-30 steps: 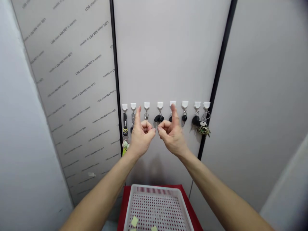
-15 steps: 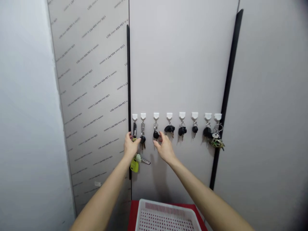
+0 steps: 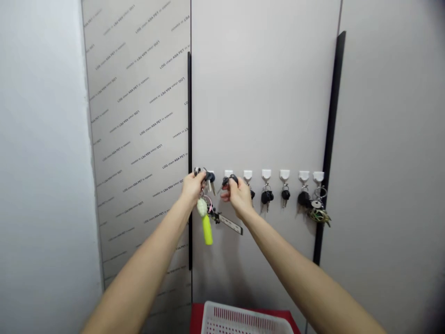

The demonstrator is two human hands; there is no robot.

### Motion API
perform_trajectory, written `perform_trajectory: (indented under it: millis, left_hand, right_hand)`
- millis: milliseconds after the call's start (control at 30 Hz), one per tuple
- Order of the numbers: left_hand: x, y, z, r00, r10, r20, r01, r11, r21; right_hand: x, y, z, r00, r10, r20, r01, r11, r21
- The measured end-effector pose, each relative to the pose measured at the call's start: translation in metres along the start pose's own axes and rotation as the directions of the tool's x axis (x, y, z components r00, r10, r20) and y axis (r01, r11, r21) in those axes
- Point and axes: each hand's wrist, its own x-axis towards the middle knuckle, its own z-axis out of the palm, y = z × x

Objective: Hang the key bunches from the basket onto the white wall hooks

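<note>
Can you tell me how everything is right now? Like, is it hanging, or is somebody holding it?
Left hand, gripping a key bunch
Right hand, pinching a black key
Lime fob, dangling below the left hand
Hooks, in a row, most with keys hanging
Basket, white, sitting on the stand, only its top showing
Stand, red, under the basket

The raised left hand (image 3: 192, 189) and right hand (image 3: 238, 197) reach forward near each other, both pinching.
</note>
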Motion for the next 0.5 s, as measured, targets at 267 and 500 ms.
perform_trajectory:
  millis: [267,500]
  left_hand:
    - [0.015,0.005,-0.012,0.991,-0.118,0.059,0.115,0.992,0.058]
    - [0.013,-0.002,-0.029,0.989,-0.148,-0.02,0.14,0.965,-0.224]
  right_hand:
    - [-0.002,-0.021,0.0,0.939,0.08,0.335,-0.073,0.997,-0.034]
    - [-0.042,0.019,-0.03,0.852,0.228,0.471,-0.199,0.974,-0.113]
